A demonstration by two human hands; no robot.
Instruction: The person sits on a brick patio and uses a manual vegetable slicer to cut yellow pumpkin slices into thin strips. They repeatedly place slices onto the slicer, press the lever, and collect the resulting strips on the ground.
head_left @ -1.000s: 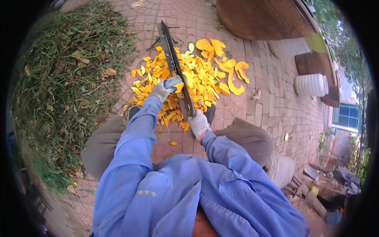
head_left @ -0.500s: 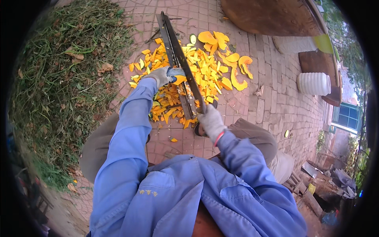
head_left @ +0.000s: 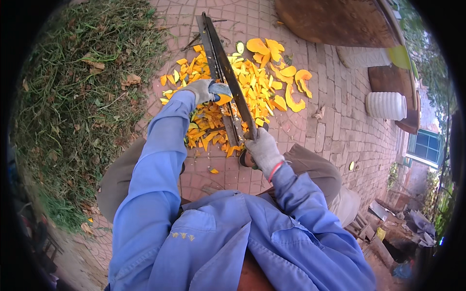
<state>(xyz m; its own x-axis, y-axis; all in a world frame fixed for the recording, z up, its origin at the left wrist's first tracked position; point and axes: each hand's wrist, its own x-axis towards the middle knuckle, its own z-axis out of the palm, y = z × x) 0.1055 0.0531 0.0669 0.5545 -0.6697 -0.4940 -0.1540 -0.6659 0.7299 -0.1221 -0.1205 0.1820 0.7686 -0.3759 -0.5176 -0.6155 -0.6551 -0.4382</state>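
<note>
A long hinged chopping blade (head_left: 232, 80) slants over its narrow dark base (head_left: 209, 51) on the paving. My right hand (head_left: 265, 151), in a pale work glove with a red band at the wrist, is closed around the blade's near end. Left of the blade, my left hand (head_left: 200, 91), gloved too, grips a pumpkin piece (head_left: 223, 100) with orange flesh, held over the base and close against the blade. Its fingertips are partly hidden. Chopped orange pumpkin (head_left: 250, 80) lies heaped on both sides and beneath the cutter. Larger curved pumpkin slices (head_left: 294, 99) rest at the right of the heap.
A pile of cut green and dry plants (head_left: 82, 102) covers the left side. Brown wooden boards (head_left: 335, 22) and a ribbed white container (head_left: 386, 105) stand at the right. Scrap wood and debris (head_left: 388, 228) lie at lower right. My knees flank the cutter's near end.
The view has shifted slightly. My right wrist has moved a little to the right with the blade's near end; both hands keep their hold.
</note>
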